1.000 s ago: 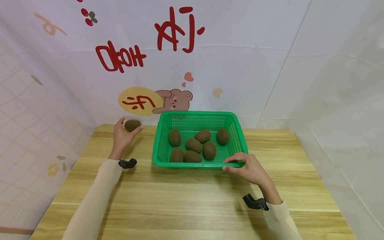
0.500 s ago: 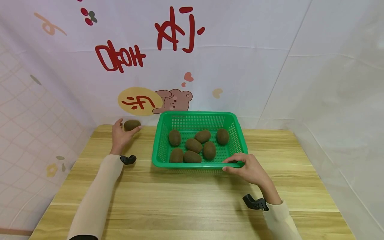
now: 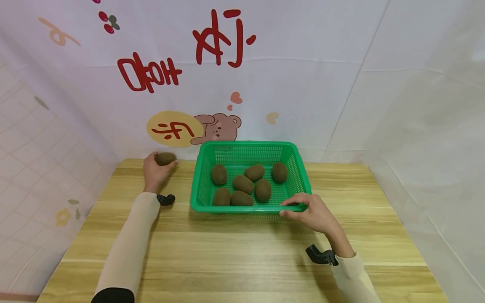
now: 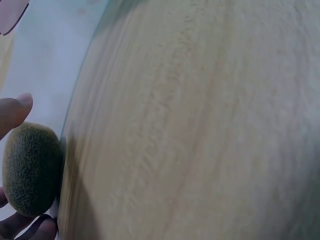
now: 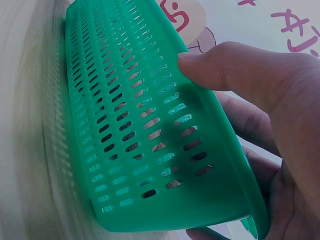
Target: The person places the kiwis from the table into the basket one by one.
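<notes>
In the head view my left hand [image 3: 154, 173] is at the table's back left edge, its thumb and fingers around a brown kiwi [image 3: 165, 158]. The left wrist view has this fuzzy kiwi [image 4: 32, 170] between the thumb [image 4: 15, 111] above and curled fingertips below. A green plastic basket [image 3: 250, 208] stands at the back middle, with several kiwis [image 3: 263, 190] lying loose on its bottom. My right hand [image 3: 313, 213] grips its front rim near the right corner. Seen from the right wrist, the thumb presses the outside of the slotted basket wall [image 5: 120, 120] while the fingers reach behind the rim.
A wood-grain table [image 3: 227, 261] lies under everything. Right behind its back edge hangs a white printed cloth [image 3: 303, 97] with red characters and a bear. More pale cloth borders both sides. Black wrist mounts [image 3: 321, 255] stick out from the cream sleeves.
My left fingers have drawn in closer around the kiwi, and the left forearm has swung slightly right. The right hand keeps its hold on the basket rim. The head view has shifted slightly.
</notes>
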Available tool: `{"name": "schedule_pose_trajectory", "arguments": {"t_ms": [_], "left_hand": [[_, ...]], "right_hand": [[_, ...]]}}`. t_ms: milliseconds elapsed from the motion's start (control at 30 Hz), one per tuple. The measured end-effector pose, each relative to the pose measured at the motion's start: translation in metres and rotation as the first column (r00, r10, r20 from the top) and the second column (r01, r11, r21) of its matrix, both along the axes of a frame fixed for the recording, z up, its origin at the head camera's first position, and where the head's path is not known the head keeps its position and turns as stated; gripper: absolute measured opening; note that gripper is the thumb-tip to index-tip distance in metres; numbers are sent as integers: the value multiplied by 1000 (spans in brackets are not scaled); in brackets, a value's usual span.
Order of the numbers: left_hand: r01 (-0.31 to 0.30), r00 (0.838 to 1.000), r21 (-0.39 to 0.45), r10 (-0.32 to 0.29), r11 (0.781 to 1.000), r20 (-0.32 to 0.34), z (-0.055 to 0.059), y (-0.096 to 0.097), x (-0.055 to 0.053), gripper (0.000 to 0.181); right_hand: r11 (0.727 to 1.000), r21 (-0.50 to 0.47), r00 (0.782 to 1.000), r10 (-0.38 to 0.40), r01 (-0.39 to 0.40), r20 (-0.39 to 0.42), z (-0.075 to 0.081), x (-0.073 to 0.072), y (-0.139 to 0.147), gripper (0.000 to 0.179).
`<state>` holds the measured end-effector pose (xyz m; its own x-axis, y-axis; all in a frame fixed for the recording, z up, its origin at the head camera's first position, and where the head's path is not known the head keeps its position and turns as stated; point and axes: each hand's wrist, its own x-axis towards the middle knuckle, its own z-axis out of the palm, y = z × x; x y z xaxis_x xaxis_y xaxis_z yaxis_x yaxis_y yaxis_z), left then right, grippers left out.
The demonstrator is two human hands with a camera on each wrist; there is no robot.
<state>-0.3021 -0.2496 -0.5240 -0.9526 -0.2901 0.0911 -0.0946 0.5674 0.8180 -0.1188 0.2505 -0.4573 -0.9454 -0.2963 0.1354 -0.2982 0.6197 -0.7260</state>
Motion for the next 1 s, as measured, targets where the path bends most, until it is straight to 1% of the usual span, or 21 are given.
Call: {"name": "schedule_pose_trajectory", "arguments": {"t_ms": [100,267,400,600,733,933,1000], "left_hand": [[-6,1000,-12,6,1000,-12,0,1,0,90],[-37,999,2,37,999,-14,1,2,3,84],[-40,999,5,40,999,-14,1,2,4,82],[-40,999,31,41,999,-18,-2,2,3,81],[-28,999,41,30,999,-42,-4,1,3,80],[-14,998,43,17,999,-64,-1,2,6,78],[-8,996,48,12,999,-84,1,3,7,78]], "right_hand": [[1000,2,1000,1,-1,0,0,-1,0,17],[1000,3,1000,10,-10,1,-1,-1,-1,17],[1000,2,1000,11,-11,1,-1,-1,-1,17],[1000,8,1000,4,-4,-5,0,0,0,17],[1000,10,1000,2,-2,-7,0,0,0,17],[1000,15,1000,-2,2,-13,0,1,1,17],[1000,18,1000,-2,3,-18,-1,0,1,17]]}}
